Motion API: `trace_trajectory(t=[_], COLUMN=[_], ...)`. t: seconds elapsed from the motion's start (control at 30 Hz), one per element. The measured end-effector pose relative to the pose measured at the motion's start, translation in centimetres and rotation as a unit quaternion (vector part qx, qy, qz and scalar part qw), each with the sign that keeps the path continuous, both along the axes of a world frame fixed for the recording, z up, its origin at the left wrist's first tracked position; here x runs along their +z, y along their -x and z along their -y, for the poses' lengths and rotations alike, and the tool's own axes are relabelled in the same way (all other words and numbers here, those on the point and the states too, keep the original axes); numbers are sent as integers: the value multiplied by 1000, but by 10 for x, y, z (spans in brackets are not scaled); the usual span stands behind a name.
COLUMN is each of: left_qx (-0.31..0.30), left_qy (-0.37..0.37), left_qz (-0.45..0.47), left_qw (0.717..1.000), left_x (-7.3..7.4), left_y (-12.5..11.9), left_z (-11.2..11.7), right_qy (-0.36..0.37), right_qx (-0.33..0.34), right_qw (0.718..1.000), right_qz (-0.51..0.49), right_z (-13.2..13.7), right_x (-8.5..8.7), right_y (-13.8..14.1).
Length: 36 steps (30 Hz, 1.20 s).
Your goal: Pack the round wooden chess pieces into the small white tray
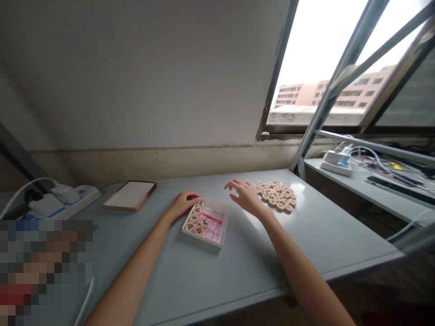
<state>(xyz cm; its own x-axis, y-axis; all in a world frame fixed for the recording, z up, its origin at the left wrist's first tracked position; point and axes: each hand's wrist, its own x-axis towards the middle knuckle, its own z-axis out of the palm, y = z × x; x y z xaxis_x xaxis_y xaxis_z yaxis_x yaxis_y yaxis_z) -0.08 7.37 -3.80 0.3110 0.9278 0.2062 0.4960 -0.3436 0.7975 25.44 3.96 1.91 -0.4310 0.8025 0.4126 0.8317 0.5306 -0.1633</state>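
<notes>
A shallow white box (217,235) with a pink grid inside lies on the grey table (238,276). Several round wooden chess pieces (196,219) sit along its left side. My left hand (183,202) rests curled at the box's far left corner, fingers touching its rim and the nearest piece. My right hand (243,194) hovers just right of the box with fingers spread, holding nothing. A flat cluster of several more wooden pieces (277,195) lies on the table right beside that hand.
A box lid (129,195) with a dark red edge lies at the back left. A white power strip (64,199) with plugs sits further left. A second table (367,183) at the right carries chargers and cables. An open window (322,86) rises behind.
</notes>
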Motion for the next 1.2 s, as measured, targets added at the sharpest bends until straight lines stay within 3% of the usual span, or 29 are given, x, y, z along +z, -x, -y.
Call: trace_trajectory(t=[0.1, 0.17, 0.33, 0.47, 0.63, 0.77, 0.9, 1.1, 1.2], left_qx=[1, 2, 1, -4, -7, -6, -4, -9, -5], left_qy=[-2, -5, -8, 1, 3, 9, 9, -4, -5], left_qz=[-3, -6, -5, -5, 0, 5, -2, -11, -9], left_qw=[1000, 1000, 1000, 1000, 1000, 1000, 1000, 1000, 1000], left_x=[0, 0, -1, -1, 2, 2, 1, 1, 1], left_y=[0, 0, 0, 0, 0, 1, 2, 2, 1], left_z=[0, 0, -2, -2, 0, 0, -1, -1, -1], right_qy=[127, 172, 155, 136, 132, 151, 101, 75, 77], right_qx=[169, 235, 249, 188, 55, -49, -157, -226, -215], right_qw=[977, 957, 956, 972, 986, 987, 974, 955, 959], right_qz=[-14, -13, -9, -31, -88, 11, 125, 177, 169], right_z=[13, 21, 28, 17, -5, -9, -3, 1, -2], right_x=[-2, -6, -13, -6, 1, -1, 0, 4, 3], right_y=[27, 41, 55, 40, -8, -37, -44, -56, -55])
